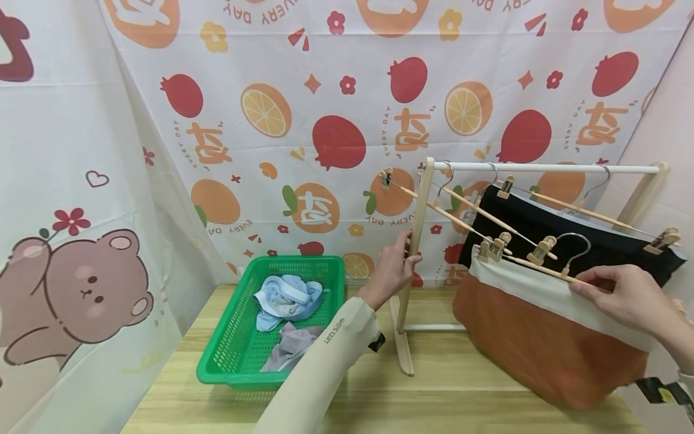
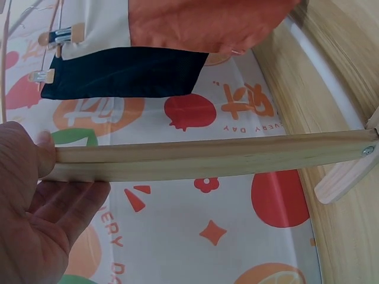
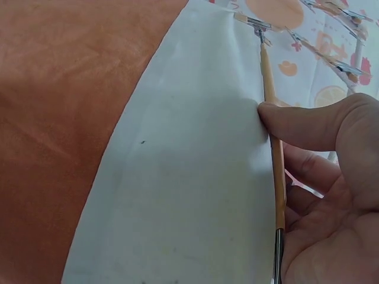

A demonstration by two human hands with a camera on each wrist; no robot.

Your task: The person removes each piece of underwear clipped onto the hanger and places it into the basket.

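Observation:
My left hand (image 1: 391, 271) grips the upright wooden post (image 1: 425, 205) of a small clothes rack, thumb on one side and fingers on the other in the left wrist view. With thumb and fingers, my right hand (image 1: 623, 295) pinches the wooden bar of a clip hanger (image 3: 267, 71). From that hanger hangs an orange-brown garment (image 1: 547, 343) with a cream waistband, held by a clip (image 1: 490, 248) at its left end. The hanger's metal hook stands up in front of the rack, below the rod. Behind it, a black garment (image 1: 612, 247) hangs from another clip hanger.
The rack's white rod (image 1: 542, 167) carries several clip hangers. Left of the rack, a green plastic basket (image 1: 217, 361) holds light blue clothing (image 1: 293, 295) and a greyish-purple cloth (image 1: 293, 346). All stand on a wooden table (image 1: 368, 392) before a fruit-print curtain (image 1: 303, 54).

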